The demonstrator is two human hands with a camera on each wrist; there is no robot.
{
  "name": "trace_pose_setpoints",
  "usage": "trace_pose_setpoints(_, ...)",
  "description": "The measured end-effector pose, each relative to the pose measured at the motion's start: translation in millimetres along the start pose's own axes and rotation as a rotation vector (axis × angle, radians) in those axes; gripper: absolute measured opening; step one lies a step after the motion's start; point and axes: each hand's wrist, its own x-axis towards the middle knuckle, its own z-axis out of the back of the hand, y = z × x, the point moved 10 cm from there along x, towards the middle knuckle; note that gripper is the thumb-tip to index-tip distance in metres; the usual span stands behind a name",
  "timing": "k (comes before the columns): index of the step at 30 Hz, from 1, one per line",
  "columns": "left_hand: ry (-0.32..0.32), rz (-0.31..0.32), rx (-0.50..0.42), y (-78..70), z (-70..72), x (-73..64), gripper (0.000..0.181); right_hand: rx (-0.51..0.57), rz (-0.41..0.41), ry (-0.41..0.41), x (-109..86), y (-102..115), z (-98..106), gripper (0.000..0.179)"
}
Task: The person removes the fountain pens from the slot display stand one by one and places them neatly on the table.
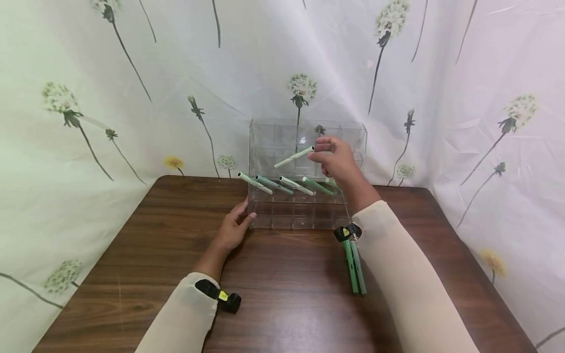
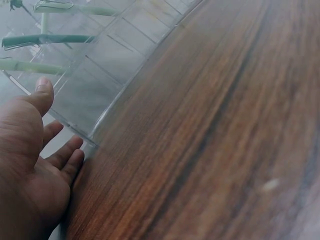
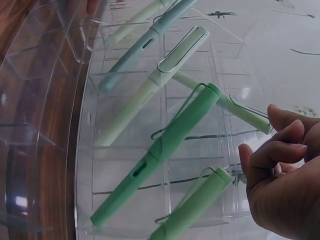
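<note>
A clear acrylic organizer (image 1: 304, 223) with stepped rows of compartments stands at the back of the table. My right hand (image 1: 336, 159) pinches a pale green pen (image 1: 293, 157) by its capped, clipped end, over the organizer's upper rows; the pen slants down to the left. Below it, several pens lean side by side in a middle row, among them a white-green pen (image 1: 296, 186), a blue-green pen (image 3: 142, 47) and a mid-green pen (image 3: 160, 150). My left hand (image 1: 234, 228) rests against the organizer's lower left side, thumb raised near its front edge and fingers loosely bent along the side.
Two more pens, a bright green pen (image 1: 351, 267) and a grey-green pen (image 1: 359, 268), lie together on the wooden table (image 1: 273, 304) beside my right forearm. A dandelion-printed curtain (image 1: 247, 63) hangs right behind the organizer and along both sides.
</note>
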Motion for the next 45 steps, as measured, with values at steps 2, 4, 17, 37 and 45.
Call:
trace_pose_setpoints(2,-0.004,-0.004,-0.006,0.0,0.3,-0.4,0.063,0.009,-0.008,0.011,1.5,-0.9,-3.3,0.05)
trace_pose_setpoints(4,-0.005,-0.005,-0.017,-0.4,0.0,-0.8,0.063,0.018,-0.019,0.022,3.1,-2.2,-6.3,0.049)
trace_pose_setpoints(17,0.012,0.002,-0.01,3.2,-0.9,0.8,0.063,0.01,-0.06,0.051,8.3,-4.6,-19.7,0.046)
trace_pose_setpoints(37,0.0,-0.027,-0.036,0.7,-1.1,1.9,0.064,-0.038,-0.084,0.002,10.6,-10.7,-27.6,0.033)
trace_pose_setpoints(45,0.002,-0.026,-0.041,-0.9,-1.8,1.3,0.064,-0.017,-0.041,0.001,10.1,-8.6,-24.3,0.024)
